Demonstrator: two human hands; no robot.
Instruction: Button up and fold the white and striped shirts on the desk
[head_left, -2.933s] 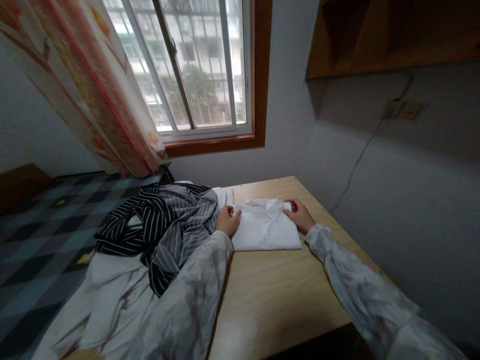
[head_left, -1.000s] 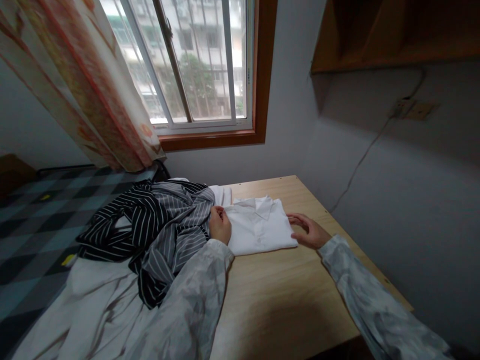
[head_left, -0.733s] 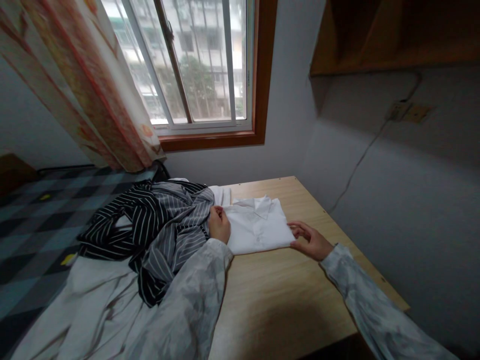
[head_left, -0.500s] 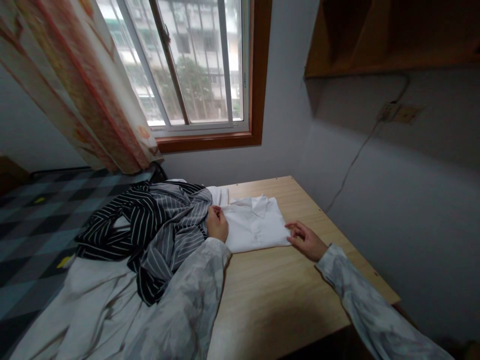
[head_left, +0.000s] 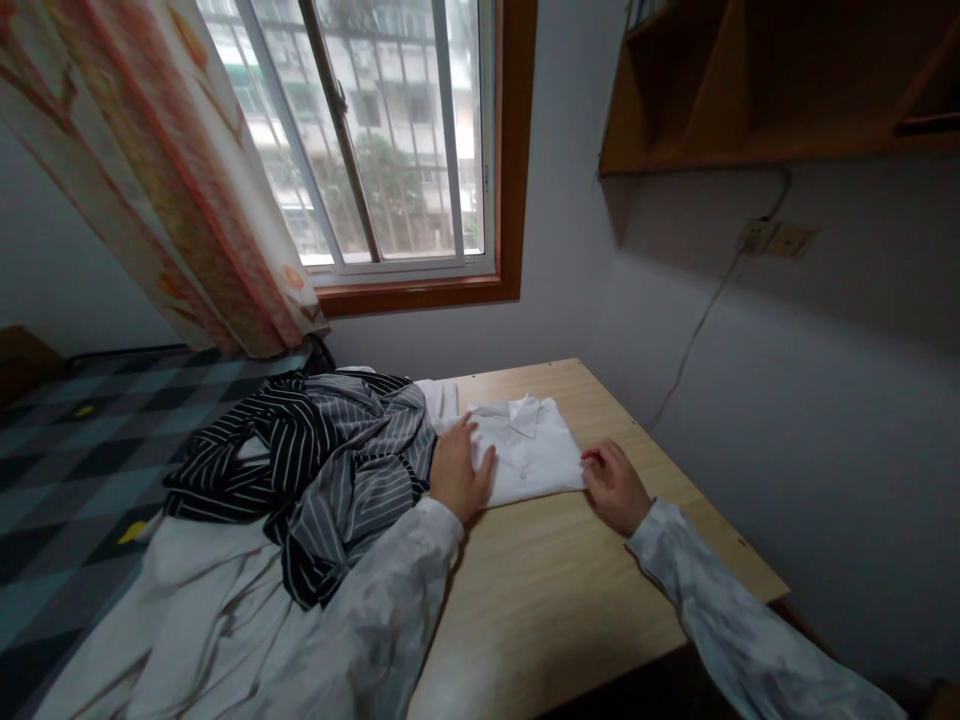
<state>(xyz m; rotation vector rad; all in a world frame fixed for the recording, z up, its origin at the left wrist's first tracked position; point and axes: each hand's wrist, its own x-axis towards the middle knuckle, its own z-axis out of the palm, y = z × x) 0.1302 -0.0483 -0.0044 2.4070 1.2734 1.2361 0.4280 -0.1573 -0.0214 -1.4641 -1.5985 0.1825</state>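
Observation:
A white collared shirt [head_left: 534,455], folded into a flat rectangle, lies on the wooden table with its collar at the far side. My left hand [head_left: 460,472] rests over the shirt's left side, thumb and fingers apart. At the right edge of the shirt, my right hand [head_left: 615,485] has its fingers curled in a pinch; the cloth between the fingertips is mostly hidden. Just left of my left hand is a heap of striped black and grey clothes [head_left: 352,440]. Another white folded cloth [head_left: 440,397] shows behind the shirt.
The light wooden table [head_left: 555,590] meets the wall near a hanging cable [head_left: 690,350]. A checkered bed [head_left: 45,480] lies to the left, with off-white cloth [head_left: 202,600] piled in front. A wooden shelf [head_left: 720,130] juts out at upper right.
My left hand has opened from a closed grip and moved right onto the shirt. My right hand stays at the right edge, its fingers curled in more. The view has shifted slightly.

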